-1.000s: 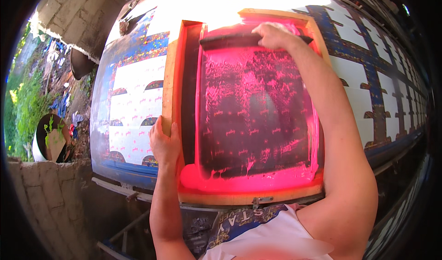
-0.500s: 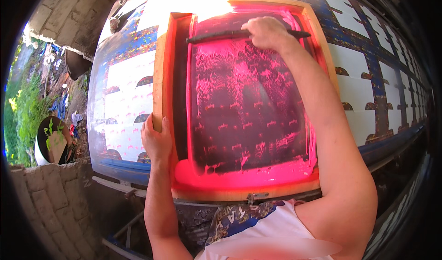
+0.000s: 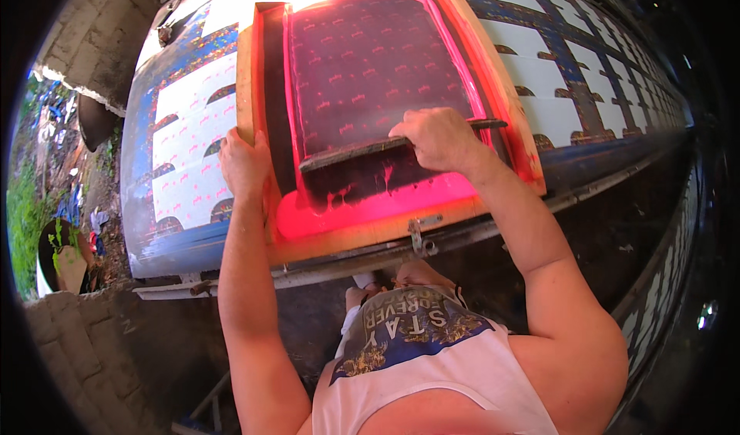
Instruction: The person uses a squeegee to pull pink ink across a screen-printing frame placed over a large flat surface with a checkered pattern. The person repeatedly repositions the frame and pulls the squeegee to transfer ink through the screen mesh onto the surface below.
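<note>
A wooden screen printing frame (image 3: 246, 80) lies on the long table, with dark mesh (image 3: 362, 57) carrying rows of small pink marks. My left hand (image 3: 247, 165) grips the frame's left rail, fingers wrapped over the wood. In my right hand (image 3: 442, 139) is a dark, wide squeegee (image 3: 347, 156), held across the near part of the mesh and tilted. Bright pink ink (image 3: 362, 218) lies pooled along the frame's near end, on my side of the squeegee, and streaks the mesh's side edges. The squeegee's lower edge is partly hard to make out against the dark mesh.
White cut sheets (image 3: 196, 127) with small pink prints lie left of the frame; more white sheets (image 3: 539, 88) run off to the right. A metal hinge clamp (image 3: 420, 235) sits at the frame's near edge. A block wall (image 3: 81, 342) stands at lower left.
My right hand has drawn the squeegee from the far end toward me, and the mesh behind it is wiped of most pink ink. My left hand still grips the frame. The view has shifted.
</note>
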The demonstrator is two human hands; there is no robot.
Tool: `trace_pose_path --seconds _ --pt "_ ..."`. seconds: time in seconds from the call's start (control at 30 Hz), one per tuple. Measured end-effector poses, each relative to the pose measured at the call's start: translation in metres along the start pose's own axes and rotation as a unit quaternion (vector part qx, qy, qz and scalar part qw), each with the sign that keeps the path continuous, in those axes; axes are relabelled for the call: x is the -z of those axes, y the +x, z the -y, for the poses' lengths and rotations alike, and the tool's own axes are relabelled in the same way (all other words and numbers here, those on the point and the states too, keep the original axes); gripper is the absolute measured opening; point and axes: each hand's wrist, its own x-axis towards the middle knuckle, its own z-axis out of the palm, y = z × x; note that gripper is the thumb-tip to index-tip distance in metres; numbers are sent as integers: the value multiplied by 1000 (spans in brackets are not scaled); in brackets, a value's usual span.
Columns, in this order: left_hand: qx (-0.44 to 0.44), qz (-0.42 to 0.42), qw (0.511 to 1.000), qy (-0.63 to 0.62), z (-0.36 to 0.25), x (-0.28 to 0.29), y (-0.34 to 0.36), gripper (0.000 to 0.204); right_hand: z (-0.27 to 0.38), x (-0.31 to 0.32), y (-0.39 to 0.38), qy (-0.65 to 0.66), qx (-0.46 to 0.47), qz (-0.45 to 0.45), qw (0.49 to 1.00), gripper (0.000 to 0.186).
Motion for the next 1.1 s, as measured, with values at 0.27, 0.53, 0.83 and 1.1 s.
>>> trace_pose_path --seconds 0.27,0.53,0.83,1.1 --pt "20 32 999 2 -6 7 0 60 63 -8 -82 -9 15 -16 1000 26" --pt "42 7 998 54 -6 2 4 63 50 0 -112 63 96 -12 993 55" --pt "111 28 986 118 -18 4 9 74 -163 22 -127 80 -43 -220 971 49" --pt "121 23 985 118 -14 2 13 69 -263 -37 -110 471 -163 -302 813 65"
